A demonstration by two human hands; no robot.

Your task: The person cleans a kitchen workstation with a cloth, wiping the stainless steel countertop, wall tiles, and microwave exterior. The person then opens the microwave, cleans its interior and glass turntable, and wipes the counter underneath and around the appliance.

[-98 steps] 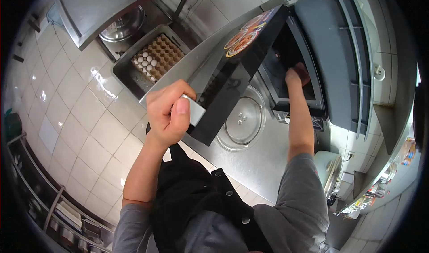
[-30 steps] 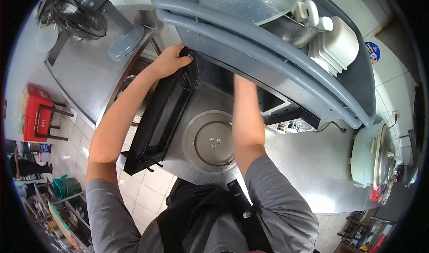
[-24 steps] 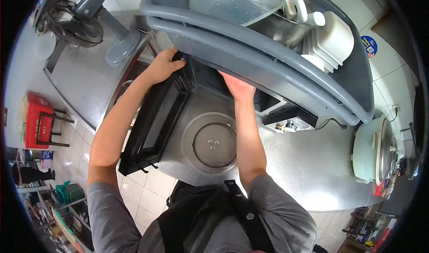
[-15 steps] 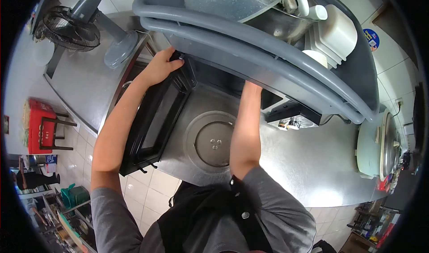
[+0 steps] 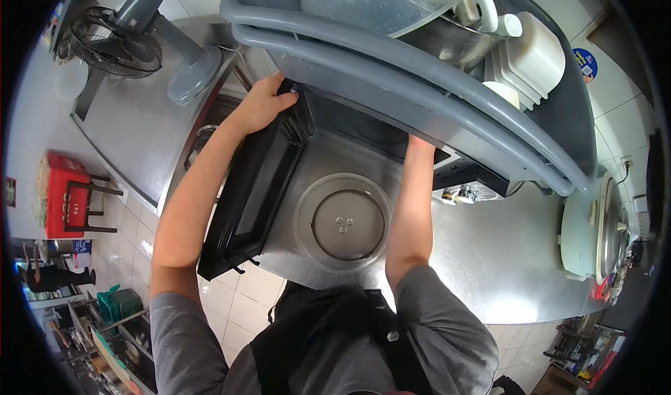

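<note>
My left hand (image 5: 264,104) grips the top corner of the open black microwave door (image 5: 255,192), its fingers hooked over the edge near the hinge. My right hand (image 5: 421,143) reaches inside the microwave (image 5: 356,126); only its wrist end shows, and its fingers are hidden by the top of the oven. In front of the opening, a round glass turntable plate (image 5: 342,220) lies flat on the steel counter (image 5: 489,255), with a ring on it.
A grey rack tub (image 5: 412,74) with a clear bowl (image 5: 384,4), a metal pot and stacked white containers (image 5: 531,56) sits over the microwave. A fan (image 5: 192,74) stands at the left. A pale green cooker (image 5: 587,231) is at the right, a red crate (image 5: 66,196) far left.
My right forearm has shifted right along the microwave opening. My left hand still holds the door corner. Earlier, the door was held by its handle and my right hand held a reddish cloth inside.
</note>
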